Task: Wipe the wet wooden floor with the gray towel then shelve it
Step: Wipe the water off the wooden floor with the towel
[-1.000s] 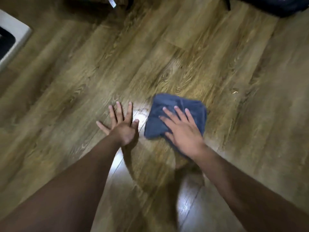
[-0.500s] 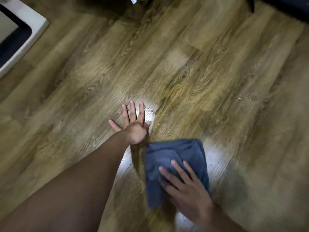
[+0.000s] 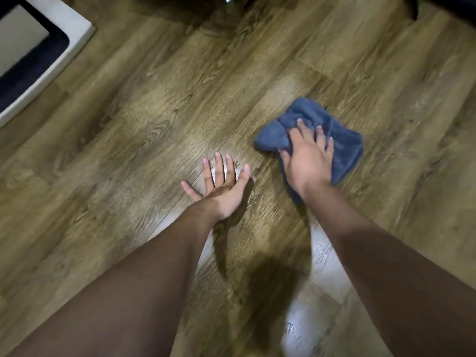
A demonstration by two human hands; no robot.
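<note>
Where the view starts, at the near edge, two bare forearms reach forward over the floor (image 3: 257, 73), and between them lies a dark shadow with pale glossy patches of glare on the boards to its right. The planks are brown with strong grain and run on a slant from near left to far right. Past the shadow, the left hand (image 3: 219, 185) lies flat on the floor, palm down, its fingers spread wide and holding nothing. Around its fingertips the boards shine, and a few small glints there look like droplets, though the blur makes that hard to tell. Just to the right and a little farther off, the right hand (image 3: 307, 162) presses down on the towel (image 3: 345, 148), fingers spread over the cloth and the thumb hooked at its left fold. The towel is blue-gray, bunched and folded, and lies on the floor right of centre, apart from the left hand. At the far left stands a white-edged thing (image 3: 77, 24) with a dark inner border. Dark shapes sit along the far edge, too cut off to tell.
</note>
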